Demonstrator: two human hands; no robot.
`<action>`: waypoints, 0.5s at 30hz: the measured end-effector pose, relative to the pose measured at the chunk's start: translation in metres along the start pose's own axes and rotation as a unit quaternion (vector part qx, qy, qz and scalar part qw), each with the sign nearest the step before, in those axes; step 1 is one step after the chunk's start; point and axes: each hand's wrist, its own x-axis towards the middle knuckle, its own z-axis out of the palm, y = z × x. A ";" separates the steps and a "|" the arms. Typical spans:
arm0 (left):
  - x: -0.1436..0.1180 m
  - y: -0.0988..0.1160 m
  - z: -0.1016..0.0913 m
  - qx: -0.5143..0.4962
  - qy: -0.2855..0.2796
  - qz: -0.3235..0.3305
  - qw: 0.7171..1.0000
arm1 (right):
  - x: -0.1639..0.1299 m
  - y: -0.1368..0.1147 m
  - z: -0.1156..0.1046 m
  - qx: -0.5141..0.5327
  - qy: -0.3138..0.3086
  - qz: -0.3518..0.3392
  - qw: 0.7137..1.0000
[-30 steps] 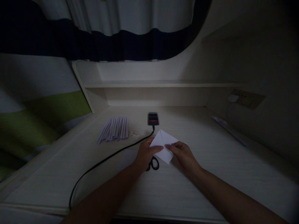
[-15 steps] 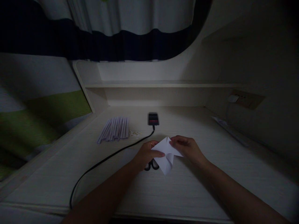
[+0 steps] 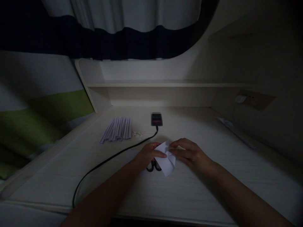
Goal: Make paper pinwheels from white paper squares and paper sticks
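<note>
Scissors (image 3: 155, 165) hide partly behind paper (image 3: 165, 166) pinched in the left hand (image 3: 148, 154), the right hand (image 3: 193, 154) half-curled, its grip unclear.

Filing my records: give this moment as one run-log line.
left hand: holds white paper | right hand: at its right edge | scissors: partly hidden

A thin, gold-toned ring (image 3: 153, 145) circles one finger of the left hand (image 3: 149, 154); the right hand (image 3: 194, 154) shows bare fingers (image 3: 184, 143); the left forearm (image 3: 113, 190) and right forearm (image 3: 239, 192) are uncovered, narrowing toward the hands.
</note>
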 end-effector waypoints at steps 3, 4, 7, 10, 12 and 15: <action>0.001 -0.002 -0.002 0.002 -0.009 0.004 1.000 | 0.001 -0.002 0.000 -0.014 -0.025 -0.008 1.000; 0.001 -0.003 -0.002 0.001 -0.014 0.009 1.000 | 0.001 -0.002 0.000 -0.017 -0.029 -0.009 0.999; 0.001 -0.004 -0.002 -0.002 -0.031 0.018 0.999 | 0.002 -0.005 0.000 -0.024 -0.037 -0.010 0.999; 0.001 -0.004 -0.002 -0.006 -0.037 0.016 0.999 | 0.003 -0.008 -0.001 -0.030 -0.043 -0.001 0.999; 0.001 -0.003 -0.002 -0.004 -0.036 0.014 0.999 | 0.004 -0.009 -0.001 -0.032 -0.049 0.005 0.998; 0.002 -0.003 -0.002 0.002 -0.031 0.008 0.999 | 0.004 -0.008 -0.001 -0.045 -0.061 -0.004 0.997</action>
